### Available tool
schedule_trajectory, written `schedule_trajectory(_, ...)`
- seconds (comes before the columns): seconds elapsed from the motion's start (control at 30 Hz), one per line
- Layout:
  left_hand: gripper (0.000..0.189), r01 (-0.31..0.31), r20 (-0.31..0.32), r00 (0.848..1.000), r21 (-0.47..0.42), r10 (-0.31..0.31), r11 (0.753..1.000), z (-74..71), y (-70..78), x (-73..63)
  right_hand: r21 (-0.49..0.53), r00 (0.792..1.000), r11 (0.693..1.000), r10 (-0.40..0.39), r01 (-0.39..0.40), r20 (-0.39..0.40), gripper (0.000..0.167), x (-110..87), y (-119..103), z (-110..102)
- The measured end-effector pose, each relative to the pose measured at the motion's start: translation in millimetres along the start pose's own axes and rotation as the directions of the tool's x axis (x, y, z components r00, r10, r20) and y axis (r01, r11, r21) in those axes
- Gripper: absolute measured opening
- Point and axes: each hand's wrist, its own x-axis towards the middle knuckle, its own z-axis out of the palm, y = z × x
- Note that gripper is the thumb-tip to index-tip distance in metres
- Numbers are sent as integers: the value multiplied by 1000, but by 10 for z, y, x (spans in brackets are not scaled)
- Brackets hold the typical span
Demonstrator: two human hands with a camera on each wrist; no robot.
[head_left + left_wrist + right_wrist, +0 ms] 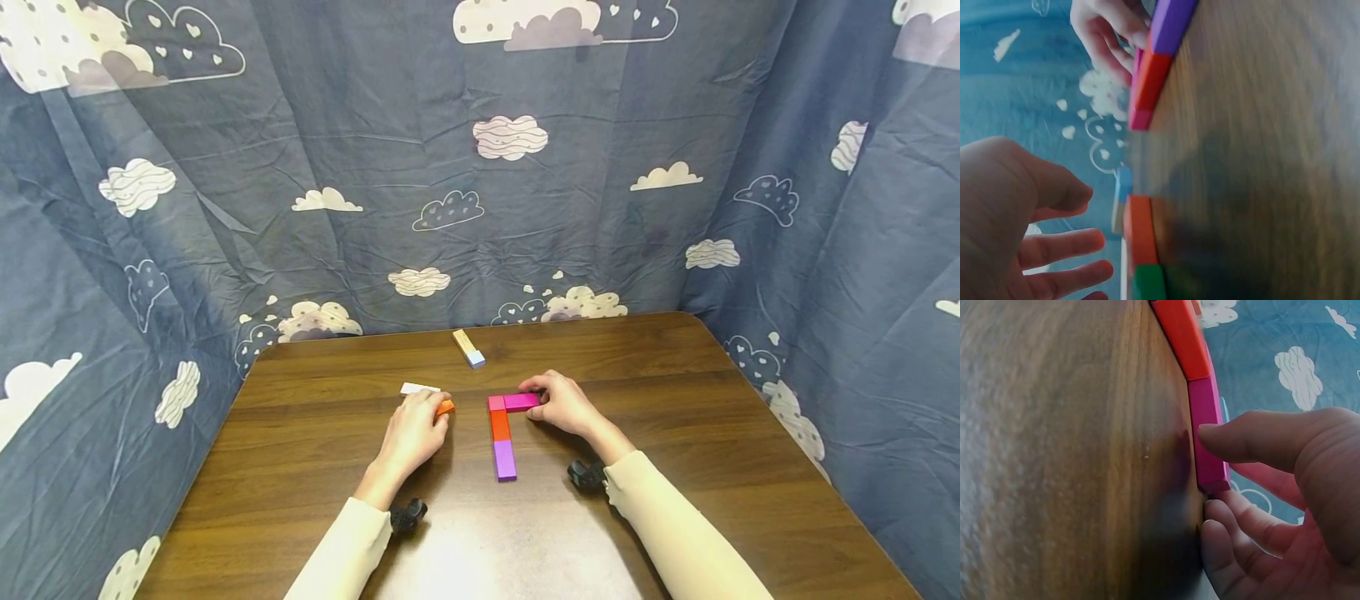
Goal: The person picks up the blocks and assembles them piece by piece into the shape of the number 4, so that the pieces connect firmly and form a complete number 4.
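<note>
My right hand [567, 406] pinches the free end of a magenta block [517, 402], its thumb on the near side and a finger on the far side. That block's other end meets a pink block [497, 402]; from there a red-orange block [500, 426] and a purple block [505, 461] run toward me, forming a corner. My left hand [412, 433] hovers over an orange block [1141, 231] with fingers extended and spread from the thumb. A green block [1150, 284] touches the orange one; the hand hides it in the head view. A white block [420, 388] lies just beyond.
Farther back on the brown wooden table [337, 367] lie a tan block [462, 341] and a light blue block [476, 359], end to end. A blue cloud-patterned curtain [390, 150] hangs behind and beside the table. Black straps and cameras sit on both wrists.
</note>
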Motion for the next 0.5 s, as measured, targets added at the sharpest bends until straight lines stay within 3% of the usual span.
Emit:
schedule_trajectory(0.2,28,58,5,998,20,-58,998,56,-146,71,-5,1000,1000,-7,6,-18,46,-12,8,27)
schedule_trajectory(0.5,34,48,19,999,18,-48,999,112,-224,77,27,999,1000,3,-2,-43,46,-54,-8,29)
